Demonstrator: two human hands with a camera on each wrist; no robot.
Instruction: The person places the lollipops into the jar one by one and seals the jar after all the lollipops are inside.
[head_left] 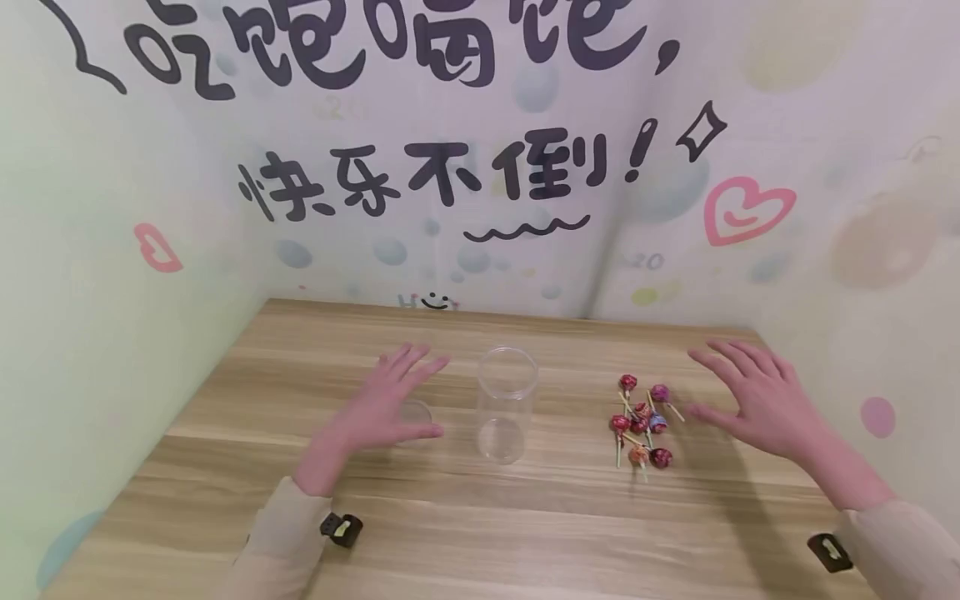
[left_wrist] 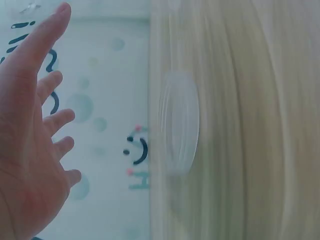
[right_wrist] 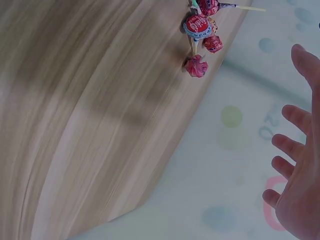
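Note:
A clear plastic jar (head_left: pixel 507 408) stands upright and uncovered in the middle of the table. To its left, partly hidden by my left hand (head_left: pixel 382 404), lies a round translucent lid (left_wrist: pixel 181 122). That hand hovers over the lid, fingers spread, holding nothing. Several wrapped lollipops (head_left: pixel 639 423) lie in a loose pile right of the jar, mostly red, with one orange and one blue wrapper. My right hand (head_left: pixel 765 400) hangs in the air just right of the pile, fingers apart and nothing in them. In the right wrist view, some lollipops (right_wrist: pixel 197 26) show at the top.
The wood-grain table (head_left: pixel 465 533) meets a white wall (head_left: pixel 450 267) at its back edge, printed with black characters, bubbles and hearts. Walls also rise at the left and right sides. Black straps (head_left: pixel 343 530) sit at both sleeves.

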